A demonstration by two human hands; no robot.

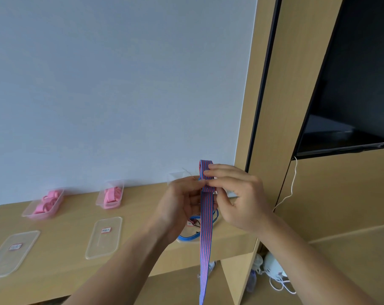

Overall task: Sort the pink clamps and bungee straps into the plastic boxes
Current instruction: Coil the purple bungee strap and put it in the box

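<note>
Strap (pixel 206 227) was folded at its top and pinched by the fingers (pixel 222 171) of left hand (pixel 180 201) and right hand (pixel 241 199), tail dangling below them, so short, tight folds looked wisest before boxing.

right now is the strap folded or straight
Partly folded: strap looped over at top, pinched by left hand and right hand; the rest hangs.

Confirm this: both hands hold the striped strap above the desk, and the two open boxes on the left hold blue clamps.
Not quite. The head view shows that the clamps in the far-left box and the box beside it are pink, not blue. The rest stands: the left hand and right hand both hold the striped strap above the desk.
</note>
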